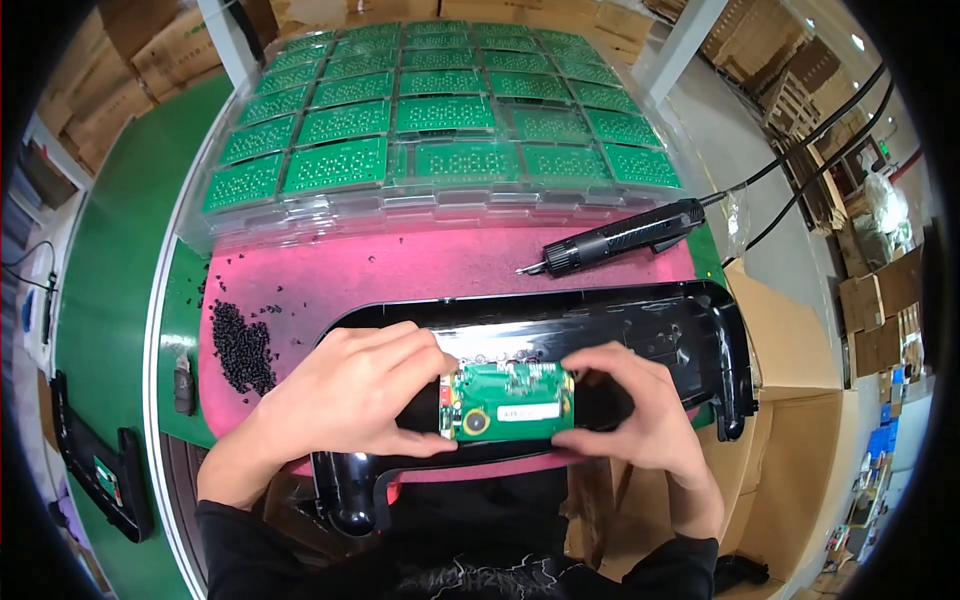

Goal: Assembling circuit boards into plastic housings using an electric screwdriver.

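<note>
Between both hands is a green circuit board [512, 402] with a white label and a round component, held level over a glossy black plastic housing [660, 335]. The thumb and fingers of my left hand [365, 390] grip its left end. My right hand [632, 405] pinches the opposite end by the edges. The housing lies on a pink mat [440, 262], its two curved ends pointing toward me. Beyond it rests a black electric screwdriver [625, 238], bit toward the left. A heap of small black screws [240, 348] is on the mat left of the housing.
Stacked clear trays [470, 205] filled with green circuit boards stand at the back. An open cardboard box [790, 450] is at the right, below table height. Another black housing [105, 470] lies on the green surface at far left. Cables [820, 130] run from the screwdriver to upper right.
</note>
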Action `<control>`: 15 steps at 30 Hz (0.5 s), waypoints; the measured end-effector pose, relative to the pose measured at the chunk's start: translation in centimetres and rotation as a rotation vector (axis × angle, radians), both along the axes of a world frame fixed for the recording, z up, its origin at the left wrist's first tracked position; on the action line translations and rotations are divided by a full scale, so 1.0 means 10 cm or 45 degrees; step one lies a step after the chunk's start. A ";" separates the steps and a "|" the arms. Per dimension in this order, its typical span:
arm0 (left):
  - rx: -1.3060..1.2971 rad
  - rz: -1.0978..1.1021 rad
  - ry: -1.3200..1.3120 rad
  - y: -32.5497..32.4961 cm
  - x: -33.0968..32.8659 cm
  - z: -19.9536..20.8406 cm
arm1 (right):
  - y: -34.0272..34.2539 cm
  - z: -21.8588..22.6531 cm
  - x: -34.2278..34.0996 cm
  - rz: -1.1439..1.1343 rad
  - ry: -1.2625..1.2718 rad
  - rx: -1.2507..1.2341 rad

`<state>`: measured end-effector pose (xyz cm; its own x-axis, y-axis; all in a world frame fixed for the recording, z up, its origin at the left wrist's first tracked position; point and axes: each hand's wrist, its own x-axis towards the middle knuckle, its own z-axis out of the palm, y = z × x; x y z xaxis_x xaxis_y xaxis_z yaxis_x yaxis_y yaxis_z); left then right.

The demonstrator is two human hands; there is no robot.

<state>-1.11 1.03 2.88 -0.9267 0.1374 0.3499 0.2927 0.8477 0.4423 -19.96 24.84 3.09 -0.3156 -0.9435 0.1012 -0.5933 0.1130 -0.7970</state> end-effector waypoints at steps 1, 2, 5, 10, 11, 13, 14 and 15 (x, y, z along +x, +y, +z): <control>-0.014 0.075 -0.039 0.01 0.00 -0.02 | -0.05 -0.07 -0.06 0.021 0.063 -0.054; -0.028 0.150 -0.078 0.02 0.00 -0.05 | -0.10 -0.14 -0.11 0.041 0.127 -0.109; -0.086 0.212 -0.151 0.07 -0.01 -0.09 | -0.16 -0.25 -0.16 0.063 0.139 -0.099; -0.139 0.245 -0.152 0.08 -0.03 -0.14 | -0.17 -0.29 -0.15 0.038 0.135 -0.067; -0.136 0.242 -0.157 0.08 -0.03 -0.14 | -0.18 -0.29 -0.15 0.035 0.130 -0.063; -0.146 0.243 -0.175 0.08 -0.03 -0.12 | -0.18 -0.30 -0.14 0.044 0.176 -0.063; -0.145 0.242 -0.180 0.08 -0.04 -0.12 | -0.18 -0.30 -0.14 0.043 0.172 -0.061; -0.151 0.244 -0.181 0.08 -0.04 -0.12 | -0.18 -0.30 -0.14 0.040 0.172 -0.054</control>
<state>-1.52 1.87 1.72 -0.9784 -0.0130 0.2061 0.0638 0.9301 0.3616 -21.39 23.05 0.12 -0.2670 -0.9466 0.1808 -0.6983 0.0607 -0.7132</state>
